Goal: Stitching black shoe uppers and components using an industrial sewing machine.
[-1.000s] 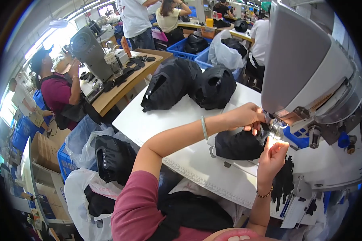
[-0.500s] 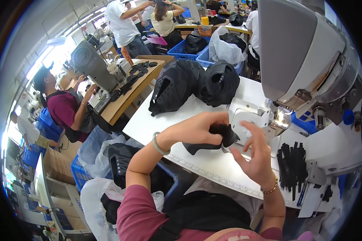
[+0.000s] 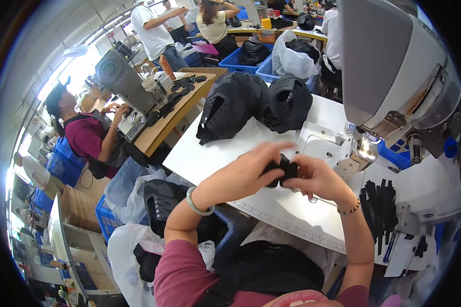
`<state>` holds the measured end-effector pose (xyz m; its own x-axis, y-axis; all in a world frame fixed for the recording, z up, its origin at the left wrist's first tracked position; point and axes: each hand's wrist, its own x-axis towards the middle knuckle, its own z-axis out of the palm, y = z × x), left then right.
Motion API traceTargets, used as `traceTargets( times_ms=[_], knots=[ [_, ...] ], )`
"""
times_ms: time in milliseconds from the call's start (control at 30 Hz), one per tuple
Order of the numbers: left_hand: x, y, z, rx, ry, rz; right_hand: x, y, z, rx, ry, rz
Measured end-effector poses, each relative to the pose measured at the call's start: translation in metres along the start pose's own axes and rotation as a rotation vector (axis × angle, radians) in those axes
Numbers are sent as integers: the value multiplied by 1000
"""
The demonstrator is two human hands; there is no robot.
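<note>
A small black fabric piece is stretched between my two hands above the white sewing table. Fingers and thumb of my left hand grip its left part, with the index finger pointing out to the right. My right hand pinches the other end. Most of the piece is hidden by my fingers, so its full shape cannot be made out. Just beyond my hands lie black caps, gathered in two clumps on the table. The sewing machine's flat bed plate is right past my right hand.
A large grey sewing machine head overhangs the table at the right. Black strips lie in a bundle below it. At my left, blue crates hold bagged black caps. Another person works at a neighbouring machine.
My right hand was spread and apart from the fabric; now it pinches the piece. The left hand has turned and moved slightly left, and the flap hanging beneath it no longer shows.
</note>
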<state>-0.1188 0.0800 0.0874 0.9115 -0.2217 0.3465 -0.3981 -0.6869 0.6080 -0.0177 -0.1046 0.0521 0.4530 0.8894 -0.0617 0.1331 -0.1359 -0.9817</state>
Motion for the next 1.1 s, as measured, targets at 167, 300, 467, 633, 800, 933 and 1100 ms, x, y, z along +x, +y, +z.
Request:
traceTargets(
  times_ms=[167, 300, 467, 633, 800, 933, 1100],
  knots=[
    [-41, -14, 34, -7, 573, 109, 9, -3, -1, 318, 101, -163],
    [-38, -13, 82, -821, 381, -403, 8, 14, 3, 312, 115, -217],
    [-26, -10, 105, -971, 528, -280, -7, 25, 3, 106, 124, -206],
    [-20, -5, 114, -913, 544, -281, -23, 13, 7, 5, 274, -293],
    [-12, 2, 123, -890, 597, -230, -27, 21, 19, -380, 618, -677],
    [-11, 3, 123, -902, 561, -255, -32, 25, 21, -562, 729, -758],
    [-2, -3, 113, -1368, 740, -206, -26, 35, 22, -789, 801, -979]
  ],
)
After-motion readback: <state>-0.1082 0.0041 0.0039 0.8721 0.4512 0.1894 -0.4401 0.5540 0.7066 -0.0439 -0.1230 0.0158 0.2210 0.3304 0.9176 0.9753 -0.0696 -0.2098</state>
